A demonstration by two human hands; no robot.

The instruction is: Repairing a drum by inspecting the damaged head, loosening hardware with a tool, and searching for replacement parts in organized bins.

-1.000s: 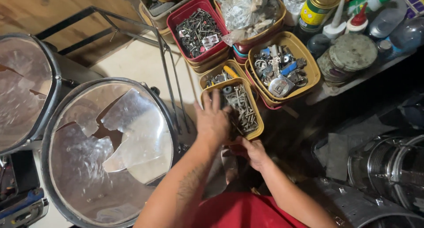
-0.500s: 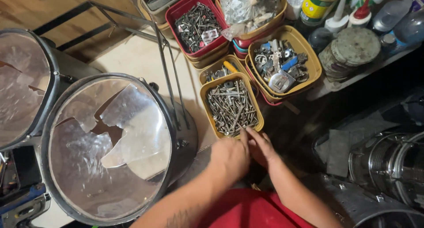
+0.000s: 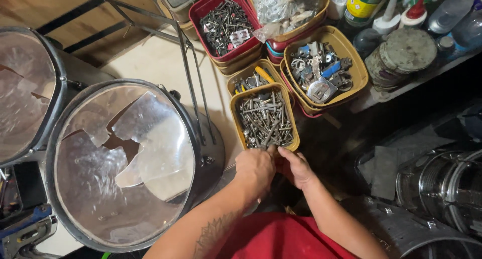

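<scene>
We held both hands, left hand [image 3: 255,167] and right hand [image 3: 297,167], fingers together at the near edge of the yellow tray [image 3: 264,119]; any grasp stayed hidden. Its bolts [image 3: 266,122] looked heavy, stiff, best pinched mid-shank.

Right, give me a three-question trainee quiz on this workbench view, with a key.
1. True or false: the drum beside the left hand has an intact head.
2. Multiple choice: the yellow tray of long bolts nearest both hands lies A) above the red tray of small hardware, B) just beyond the fingertips, C) on the drum.
3. Fill in: the right hand and the left hand are held ____ each other, at the near rim of that tray.

Key
1. False: the head is torn, with a jagged hole.
2. B.
3. Close against; whether they pinch something between them cannot be seen.
</scene>
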